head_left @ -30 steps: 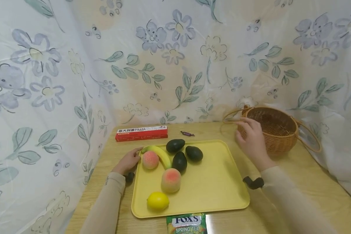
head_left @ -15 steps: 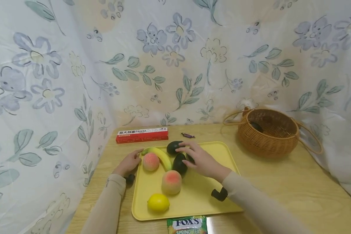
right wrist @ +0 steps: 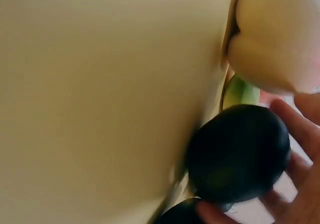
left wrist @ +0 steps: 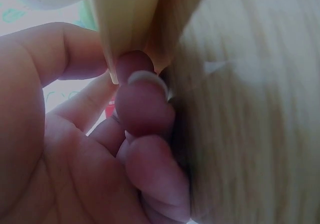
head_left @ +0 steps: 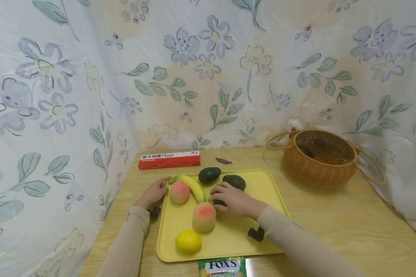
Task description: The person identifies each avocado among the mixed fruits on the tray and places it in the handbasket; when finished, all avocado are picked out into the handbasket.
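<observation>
My right hand (head_left: 234,200) curls its fingers round a dark avocado (right wrist: 240,154) on the yellow tray (head_left: 249,238); in the head view the hand mostly covers it. Two more avocados, one at the back (head_left: 209,175) and one behind the hand (head_left: 236,181), lie on the tray. My left hand (head_left: 154,193) grips the tray's left rim, thumb above and fingers beneath, as the left wrist view shows. Close to that hand are a pink peach (head_left: 179,192) and a banana (head_left: 194,186). A larger peach (head_left: 204,217) sits beside my right hand, with a lemon (head_left: 188,241) nearer the front.
At the back right stands a wicker basket (head_left: 319,169) with a dark avocado (head_left: 306,151) inside. A red pasta box (head_left: 170,161) and a purple wrapped candy (head_left: 223,161) lie behind the tray. In front is a green Fox's packet (head_left: 222,267).
My right hand has come from the basket to the tray and now holds the middle avocado. One dark avocado now shows in the basket. My left hand stays at the rim.
</observation>
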Available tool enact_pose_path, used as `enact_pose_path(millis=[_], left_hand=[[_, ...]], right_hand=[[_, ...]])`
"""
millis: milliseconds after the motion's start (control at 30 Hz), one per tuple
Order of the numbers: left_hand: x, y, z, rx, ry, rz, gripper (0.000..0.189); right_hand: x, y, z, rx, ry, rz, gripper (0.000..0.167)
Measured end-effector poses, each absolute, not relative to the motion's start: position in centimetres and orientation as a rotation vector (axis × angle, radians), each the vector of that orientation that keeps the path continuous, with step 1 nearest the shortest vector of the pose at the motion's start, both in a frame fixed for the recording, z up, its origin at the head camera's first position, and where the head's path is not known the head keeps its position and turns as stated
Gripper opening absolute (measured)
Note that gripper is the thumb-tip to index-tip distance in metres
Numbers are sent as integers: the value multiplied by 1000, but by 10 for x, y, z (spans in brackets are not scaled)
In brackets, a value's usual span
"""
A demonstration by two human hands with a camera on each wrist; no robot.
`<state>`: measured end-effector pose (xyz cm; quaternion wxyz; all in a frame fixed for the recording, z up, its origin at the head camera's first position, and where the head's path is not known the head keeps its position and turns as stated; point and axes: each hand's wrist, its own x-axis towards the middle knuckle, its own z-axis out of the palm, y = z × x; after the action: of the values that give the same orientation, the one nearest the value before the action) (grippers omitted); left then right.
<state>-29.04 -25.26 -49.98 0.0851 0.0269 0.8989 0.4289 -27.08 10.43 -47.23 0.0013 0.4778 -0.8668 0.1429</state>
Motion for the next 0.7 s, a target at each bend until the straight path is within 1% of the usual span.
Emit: enact_pose_path(millis=[67,133,433,633,700], left_hand=[[-290,-252,-498,82,2684,1273,57],[-291,-252,-497,82,2681,1272,57],[-295,-253,-496,42,2643,1296,58],[-294,-252,-498,43,2622,1321,59],[-293,-252,-499,39,2616,1334,59]], right_hand=[[-272,108,-475,1484,-2728,420,22],[-272,112,-477,1469,-2739,417,17],[-271,126,-489,1382,-2640,603,19],[-267,138,-477,1288,-2611,826,20],[-266,144,-469,1261,-2562,878,24]])
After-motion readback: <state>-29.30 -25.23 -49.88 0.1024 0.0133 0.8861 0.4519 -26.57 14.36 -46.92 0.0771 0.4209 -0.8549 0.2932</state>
